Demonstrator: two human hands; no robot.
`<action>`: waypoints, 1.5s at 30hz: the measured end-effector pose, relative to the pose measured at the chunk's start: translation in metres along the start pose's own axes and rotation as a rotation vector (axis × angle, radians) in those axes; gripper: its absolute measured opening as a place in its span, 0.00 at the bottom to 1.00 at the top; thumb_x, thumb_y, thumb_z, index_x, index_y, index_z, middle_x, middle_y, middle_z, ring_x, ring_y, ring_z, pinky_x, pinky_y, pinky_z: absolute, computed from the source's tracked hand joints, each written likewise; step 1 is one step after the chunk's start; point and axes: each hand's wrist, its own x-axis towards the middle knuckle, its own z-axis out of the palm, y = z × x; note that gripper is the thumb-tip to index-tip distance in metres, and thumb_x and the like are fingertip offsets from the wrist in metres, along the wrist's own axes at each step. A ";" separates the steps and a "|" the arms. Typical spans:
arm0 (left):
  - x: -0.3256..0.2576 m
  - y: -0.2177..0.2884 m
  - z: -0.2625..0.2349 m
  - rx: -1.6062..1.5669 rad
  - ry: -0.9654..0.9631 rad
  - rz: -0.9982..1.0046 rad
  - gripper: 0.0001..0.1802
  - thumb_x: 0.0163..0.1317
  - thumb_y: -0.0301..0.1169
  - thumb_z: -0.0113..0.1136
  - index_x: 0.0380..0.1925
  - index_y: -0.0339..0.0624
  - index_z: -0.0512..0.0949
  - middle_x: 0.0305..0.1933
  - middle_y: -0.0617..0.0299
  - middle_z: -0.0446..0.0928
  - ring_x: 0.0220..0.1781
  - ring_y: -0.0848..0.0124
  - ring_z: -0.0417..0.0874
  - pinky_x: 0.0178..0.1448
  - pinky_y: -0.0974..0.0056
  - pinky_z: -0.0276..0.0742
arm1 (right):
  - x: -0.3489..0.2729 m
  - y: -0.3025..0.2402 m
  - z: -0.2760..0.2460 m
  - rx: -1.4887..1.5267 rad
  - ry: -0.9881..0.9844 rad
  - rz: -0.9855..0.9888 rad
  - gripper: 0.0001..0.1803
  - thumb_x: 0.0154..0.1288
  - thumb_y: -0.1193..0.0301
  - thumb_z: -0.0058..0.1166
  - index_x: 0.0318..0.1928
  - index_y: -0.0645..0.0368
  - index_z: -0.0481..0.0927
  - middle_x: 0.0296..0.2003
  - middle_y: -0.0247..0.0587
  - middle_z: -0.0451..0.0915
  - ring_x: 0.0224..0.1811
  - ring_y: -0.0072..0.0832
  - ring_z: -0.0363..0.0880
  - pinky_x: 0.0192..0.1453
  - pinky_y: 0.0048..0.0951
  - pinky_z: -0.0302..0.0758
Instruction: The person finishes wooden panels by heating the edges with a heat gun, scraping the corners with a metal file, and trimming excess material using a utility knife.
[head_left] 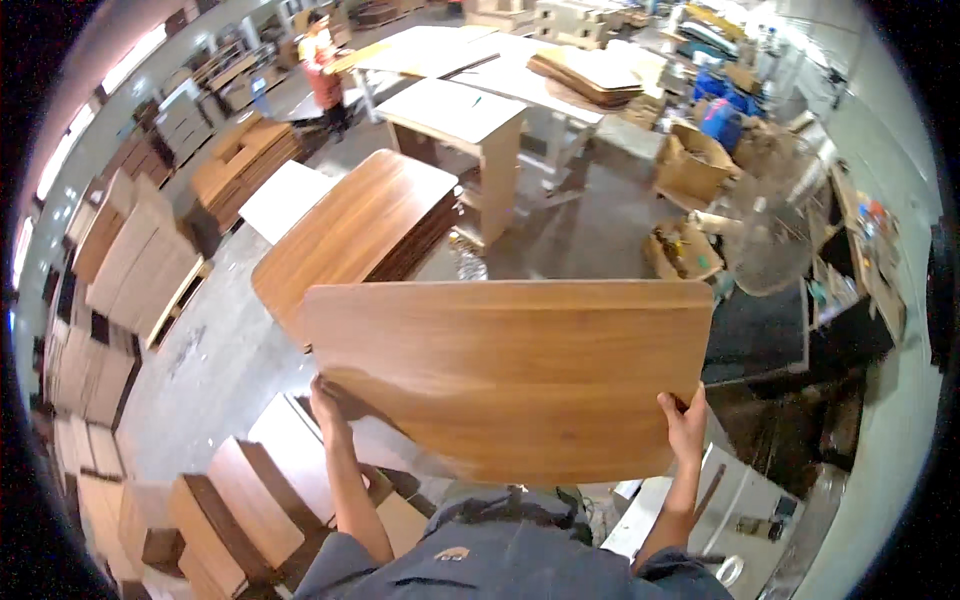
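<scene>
A wide wood-grain panel (510,370) with rounded corners is held up in front of my body, its broad brown face toward me. My left hand (328,402) grips its left edge, low down. On the opposite edge, my right hand (686,422) is closed, with the thumb on the near face and the other fingers mostly hidden. Just beyond the panel's upper left part lies a stack of similar brown panels (350,220), partly covered by the one I hold.
Behind the stack stands a white-topped cabinet (455,108). Cardboard boxes (692,168) and a round wire fan guard (770,235) crowd the right side. Cut boards (262,495) stand at lower left, near pallets of boards (150,250). A person (322,70) stands by a far table.
</scene>
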 end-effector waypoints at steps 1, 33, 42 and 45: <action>0.021 -0.011 -0.009 0.024 -0.001 -0.045 0.30 0.80 0.55 0.53 0.59 0.38 0.82 0.56 0.55 0.83 0.58 0.59 0.82 0.65 0.55 0.78 | 0.017 0.009 0.011 0.006 -0.036 0.005 0.44 0.71 0.56 0.76 0.72 0.74 0.70 0.59 0.52 0.86 0.58 0.39 0.85 0.66 0.40 0.80; 0.252 0.091 0.079 0.371 0.637 -0.002 0.45 0.80 0.61 0.57 0.81 0.36 0.68 0.82 0.47 0.69 0.84 0.47 0.66 0.84 0.40 0.63 | 0.530 -0.105 0.690 -0.290 -0.956 -0.236 0.43 0.69 0.42 0.72 0.68 0.64 0.73 0.56 0.59 0.88 0.60 0.53 0.87 0.64 0.50 0.82; 0.388 0.096 0.109 0.606 0.779 0.150 0.29 0.84 0.45 0.54 0.58 0.23 0.83 0.58 0.44 0.87 0.61 0.52 0.85 0.67 0.51 0.77 | 0.583 -0.126 0.830 -0.445 -0.944 -0.318 0.44 0.70 0.38 0.69 0.66 0.64 0.73 0.56 0.62 0.87 0.61 0.57 0.86 0.63 0.53 0.82; 0.403 0.096 0.084 0.517 0.655 0.104 0.40 0.83 0.58 0.53 0.78 0.35 0.72 0.80 0.45 0.73 0.81 0.46 0.71 0.84 0.45 0.66 | 0.584 -0.135 0.857 -0.443 -1.019 -0.257 0.45 0.71 0.39 0.68 0.69 0.64 0.72 0.58 0.61 0.86 0.63 0.56 0.85 0.64 0.52 0.82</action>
